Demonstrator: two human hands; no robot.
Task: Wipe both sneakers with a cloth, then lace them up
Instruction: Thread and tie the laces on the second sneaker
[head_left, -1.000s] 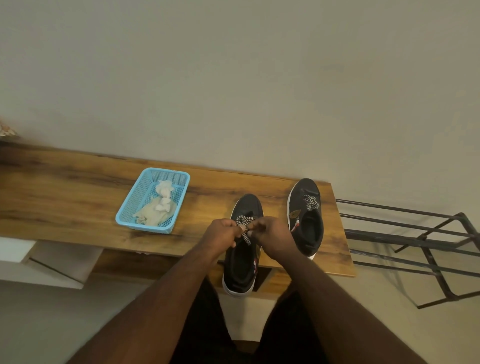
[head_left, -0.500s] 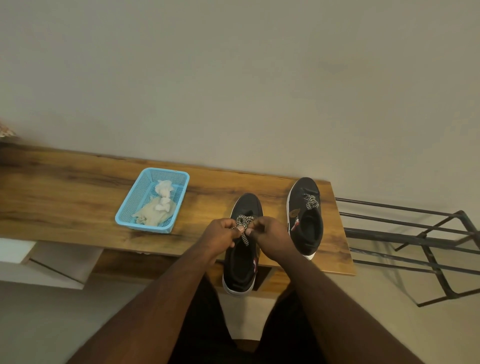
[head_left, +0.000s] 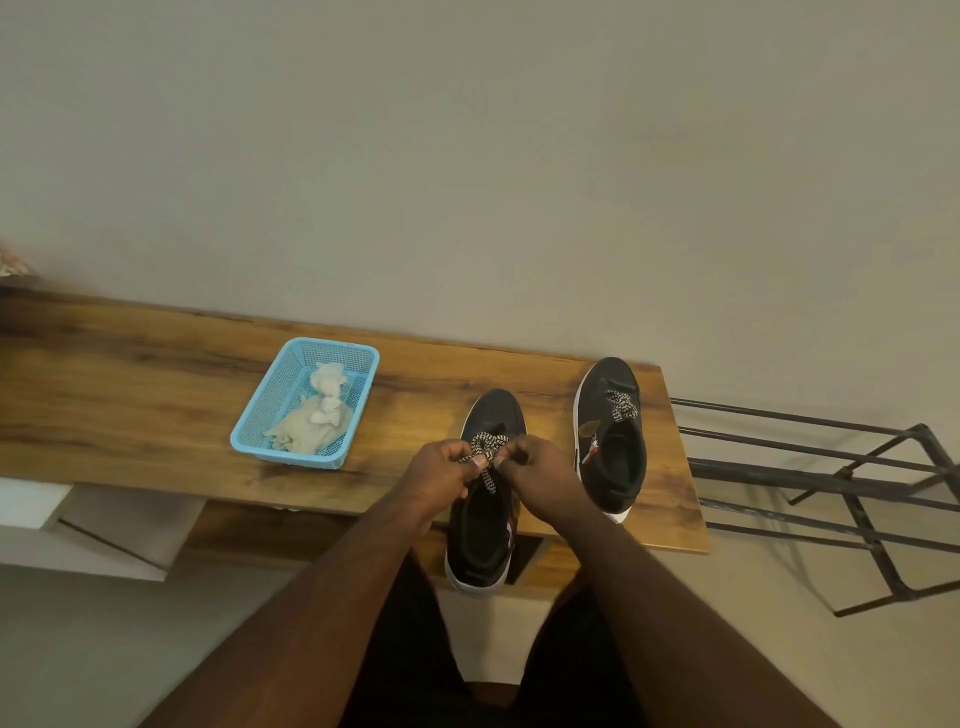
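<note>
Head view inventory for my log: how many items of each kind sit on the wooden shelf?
Black sneakers: 2
Blue mesh basket: 1
Cloth (in the basket): 1
Total: 4

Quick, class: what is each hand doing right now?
Left hand: pinches the black-and-white speckled shoelace of the nearer black sneaker.
Right hand: pinches the same shoelace.

A blue basket (head_left: 244, 436) is set on a wooden bench (head_left: 130, 405) at nine o'clock; a metal rack (head_left: 831, 467) is placed at three o'clock.
</note>
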